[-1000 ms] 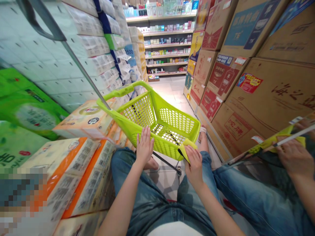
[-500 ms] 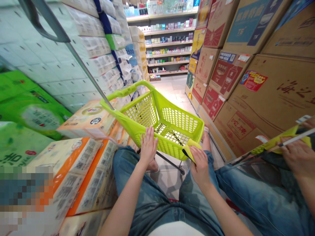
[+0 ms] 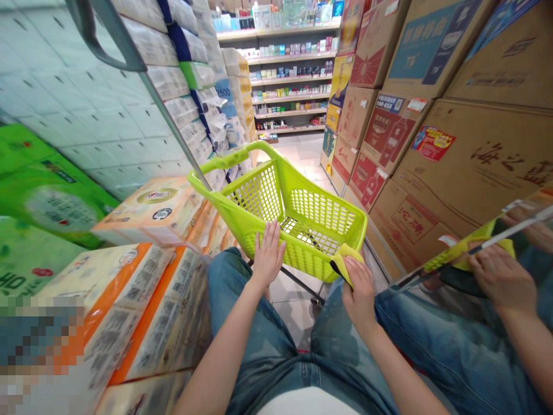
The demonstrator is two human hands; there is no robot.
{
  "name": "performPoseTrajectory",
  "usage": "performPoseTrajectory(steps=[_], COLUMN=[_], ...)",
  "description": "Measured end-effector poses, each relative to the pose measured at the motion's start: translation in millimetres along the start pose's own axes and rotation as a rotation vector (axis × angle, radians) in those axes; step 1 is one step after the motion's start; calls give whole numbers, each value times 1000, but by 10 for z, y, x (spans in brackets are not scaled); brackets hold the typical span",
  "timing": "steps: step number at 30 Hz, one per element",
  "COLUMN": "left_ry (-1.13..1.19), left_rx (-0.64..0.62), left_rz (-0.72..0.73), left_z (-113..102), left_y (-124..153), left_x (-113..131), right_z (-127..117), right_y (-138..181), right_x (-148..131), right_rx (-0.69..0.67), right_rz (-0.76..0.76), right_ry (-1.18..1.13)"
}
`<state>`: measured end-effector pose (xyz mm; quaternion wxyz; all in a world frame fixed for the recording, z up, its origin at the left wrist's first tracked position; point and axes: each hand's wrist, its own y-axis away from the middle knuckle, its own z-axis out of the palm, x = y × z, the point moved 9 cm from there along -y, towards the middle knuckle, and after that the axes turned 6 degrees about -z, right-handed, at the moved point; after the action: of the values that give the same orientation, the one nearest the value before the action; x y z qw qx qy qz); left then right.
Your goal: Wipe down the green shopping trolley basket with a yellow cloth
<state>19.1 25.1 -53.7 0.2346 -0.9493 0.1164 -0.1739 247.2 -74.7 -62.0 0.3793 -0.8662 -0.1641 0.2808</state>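
1. Between stacked packs (image 3: 90,274) on the left and cartons (image 3: 475,155) on the right, head view: one lime-green basket (image 3: 305,256), upright, in front of the person's lap, with a wheel (image 3: 317,301) below it.
2. Grey pole (image 3: 168,115), one, slanting up at the basket's left end, with a dark handle at its top.
3. Left hand (image 3: 268,256): fingers straight, laid along the basket's near wall and reaching the rim; clamped on nothing.
4. Right hand (image 3: 359,282): clamped on a yellow cloth (image 3: 347,252) with a dark strip, pressed over the near right corner of the rim.
5. Reflective panel (image 3: 466,340), far right, repeating hand and cloth.
6. Stocked shelves (image 3: 288,58), at the aisle's far end.
7. Progress, as judged: cloth in contact at the corner, so work appears under way; which parts are done and which are left cannot be told.
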Motion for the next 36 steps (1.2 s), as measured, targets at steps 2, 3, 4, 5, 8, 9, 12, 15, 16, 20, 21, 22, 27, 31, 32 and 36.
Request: performPoseTrajectory(steps=[2,3,4,5,8,9,12,15,16,20,21,22,27,31,32,36], left_ry=[-8,-12,-17,-23,-43,-50,-60,-45,-33,38,58,74,134,241,271,363], left_rx=[-4,-5,-7,-10,-15,-15,-6,1,0,-36,-55,-79,-199,-196,-192,-171], left_rz=[24,35,44,49,55,55,55,35,21,-84,-114,-133,-55,-58,-68,-114], left_z=[45,65,84,103,149,160,182,200,205,221,227,235,272,226,212,202], left_y=[-51,-79,-109,-141,-239,-270,-365,-479,-525,-733,-776,-808,-732,-519,-474,-383], left_x=[30,43,53,60,57,48,-10,-132,-188,-461,-524,-569,-534,-592,-632,-784], right_z=[2,7,13,22,63,82,160,297,355,623,697,774,1158,1408,1451,1565], right_y=[-16,-25,-35,-47,-93,-110,-164,-219,-239,-343,-374,-407,-583,-653,-653,-626], right_x=[70,105,139,170,219,218,168,70,26,-217,-291,-369,-751,-906,-921,-918], right_rx=[15,24,33,40,47,45,34,-8,-31,-141,-173,-205,-325,-382,-390,-408], right_rz=[8,11,15,19,22,20,14,12,11,13,17,20,-8,-70,-91,-176], right_ry=[4,7,11,14,17,17,16,17,18,28,27,25,9,-26,-35,-76])
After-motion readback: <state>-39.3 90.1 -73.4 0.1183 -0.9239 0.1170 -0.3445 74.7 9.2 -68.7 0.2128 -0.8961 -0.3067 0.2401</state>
